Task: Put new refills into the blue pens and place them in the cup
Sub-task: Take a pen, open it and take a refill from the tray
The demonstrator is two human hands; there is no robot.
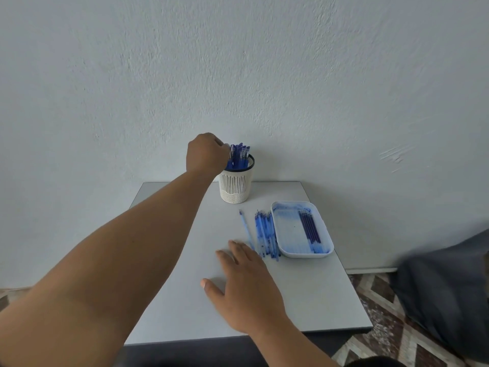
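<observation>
We see the left hand reaching far across the table to the cup, which stands upright at the table's far edge, close to the wall. The hand's back faces us, with the fingers curled over toward the tops of the blue pens. It seems closed around one of the leftmost pens, though the fingertips are hidden behind the knuckles, so we cannot tell for sure. The pens stand bunched in the cup with their long axes nearly vertical, capped ends up, leaning slightly.

The right hand lies low over the table's middle, palm down, fingers straight and loosely spread, thumb out to the left, holding nothing. Its fingertips point away from us toward the refills.

A single refill lies apart on the table, its long axis running from near to far with the tip pointing away, toward the cup (it tilts a little to the left at the far end). Its near end lies just by the right hand's fingertips. Just right of it sits a bundle of refills, all lined up the same way, tips away from us, touching the left wall of the white tray. The tray is stained with blue ink, and inside it, near its right side, a few darker refills lie parallel, again running near to far.

A dark cloth sits on the patterned floor to the right.
</observation>
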